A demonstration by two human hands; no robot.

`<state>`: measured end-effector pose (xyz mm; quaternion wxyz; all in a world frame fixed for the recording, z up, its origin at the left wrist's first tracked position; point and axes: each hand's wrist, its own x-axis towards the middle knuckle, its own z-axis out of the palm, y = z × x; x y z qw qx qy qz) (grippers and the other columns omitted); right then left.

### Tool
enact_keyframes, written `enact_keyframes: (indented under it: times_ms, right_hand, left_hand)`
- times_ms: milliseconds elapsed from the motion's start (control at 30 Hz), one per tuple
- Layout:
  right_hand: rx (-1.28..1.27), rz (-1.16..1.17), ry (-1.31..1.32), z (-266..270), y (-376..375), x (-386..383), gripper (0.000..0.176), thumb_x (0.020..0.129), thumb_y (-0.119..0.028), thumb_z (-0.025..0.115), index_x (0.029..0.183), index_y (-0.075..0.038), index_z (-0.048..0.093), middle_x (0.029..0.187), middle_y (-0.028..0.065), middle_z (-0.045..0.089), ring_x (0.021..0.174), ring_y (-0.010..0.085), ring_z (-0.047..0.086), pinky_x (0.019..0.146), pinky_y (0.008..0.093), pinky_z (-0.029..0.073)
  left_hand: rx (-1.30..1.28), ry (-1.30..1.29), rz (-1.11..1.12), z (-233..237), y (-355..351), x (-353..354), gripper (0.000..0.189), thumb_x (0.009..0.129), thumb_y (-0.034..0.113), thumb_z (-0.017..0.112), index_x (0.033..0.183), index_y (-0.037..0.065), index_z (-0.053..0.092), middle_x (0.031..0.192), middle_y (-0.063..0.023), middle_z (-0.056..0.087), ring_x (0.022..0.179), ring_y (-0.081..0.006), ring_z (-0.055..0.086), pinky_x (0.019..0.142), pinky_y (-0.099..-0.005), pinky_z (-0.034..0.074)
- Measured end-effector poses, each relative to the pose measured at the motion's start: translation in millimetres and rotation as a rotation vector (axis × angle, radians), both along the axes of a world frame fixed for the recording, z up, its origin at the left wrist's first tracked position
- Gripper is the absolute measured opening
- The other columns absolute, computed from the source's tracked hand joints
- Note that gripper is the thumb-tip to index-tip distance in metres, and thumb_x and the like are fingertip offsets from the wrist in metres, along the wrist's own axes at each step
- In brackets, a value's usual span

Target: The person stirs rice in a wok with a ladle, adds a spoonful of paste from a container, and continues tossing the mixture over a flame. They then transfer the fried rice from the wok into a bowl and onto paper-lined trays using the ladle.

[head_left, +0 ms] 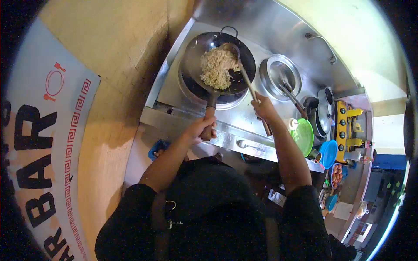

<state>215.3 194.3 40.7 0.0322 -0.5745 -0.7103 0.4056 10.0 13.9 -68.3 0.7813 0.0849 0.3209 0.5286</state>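
Observation:
A dark wok sits over the burner of a steel stove, its loop handle at the far side. Fried rice is heaped in its middle. My left hand is wrapped round the wok's wooden handle. In my right hand is the long handle of a wok ladle, gripped partway along, with the handle's end sticking out below. The ladle's bowl rests in the wok at the far edge of the rice.
Right of the wok stands a round metal pot with a utensil in it. Beyond it are a green basin, a blue basin and a lidded pot. A faucet juts from the back wall. A lettered banner hangs at left.

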Motion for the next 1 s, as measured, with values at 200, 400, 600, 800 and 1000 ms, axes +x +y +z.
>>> enact_keyframes:
  times_ms: [200,400,600,800,1000]
  right_hand:
    - [0.503,0.467,-0.124,1.2,-39.3,38.9,0.051,0.087,-0.019,0.05,0.136,-0.016,0.038,0.067,0.0183,0.061,0.061,0.0329,0.063,0.061,0.0456,0.05]
    - [0.411,0.584,-0.735,60.9,-24.0,25.6,0.058,0.085,-0.011,0.044,0.14,-0.017,0.025,0.074,0.0248,0.061,0.064,0.0384,0.063,0.058,0.0473,0.051]
    - [0.458,0.775,-0.682,67.5,-22.0,1.1,0.06,0.084,-0.01,0.047,0.139,-0.006,0.024,0.067,0.0215,0.06,0.057,0.0357,0.061,0.054,0.047,0.05]
    - [0.434,0.661,-0.825,40.3,4.3,-12.0,0.059,0.087,-0.01,0.044,0.14,-0.004,0.02,0.076,0.0202,0.062,0.058,0.0303,0.064,0.049,0.0411,0.052]
    - [0.287,0.527,-0.629,55.9,-88.3,23.3,0.071,0.083,-0.009,0.049,0.143,-0.007,0.013,0.07,0.0178,0.06,0.054,0.0292,0.061,0.046,0.0389,0.049]
  left_hand:
    - [0.003,-0.325,-0.421,-112.0,-93.9,-11.3,0.041,0.088,0.036,0.055,0.111,0.002,0.055,0.097,-0.0104,0.06,0.09,-0.0228,0.059,0.079,-0.04,0.049]
    - [-0.339,-0.483,-0.04,-206.2,-108.3,2.2,0.037,0.093,0.034,0.045,0.105,0.002,0.056,0.09,-0.0122,0.062,0.085,-0.0251,0.06,0.075,-0.0407,0.05]
    - [-0.279,-0.17,-0.039,-177.8,-96.4,14.8,0.026,0.088,0.031,0.057,0.093,0.006,0.059,0.083,-0.0093,0.063,0.074,-0.0213,0.061,0.069,-0.0366,0.05]
    - [-0.284,0.723,-0.275,-112.9,-55.3,46.7,0.026,0.085,0.032,0.063,0.092,0.007,0.06,0.082,-0.0071,0.064,0.073,-0.0163,0.06,0.067,-0.0317,0.049]
    - [-0.154,0.918,-0.779,-201.1,-62.7,36.0,0.028,0.084,0.033,0.064,0.092,0.007,0.06,0.081,-0.0059,0.064,0.073,-0.0139,0.06,0.066,-0.0291,0.049]
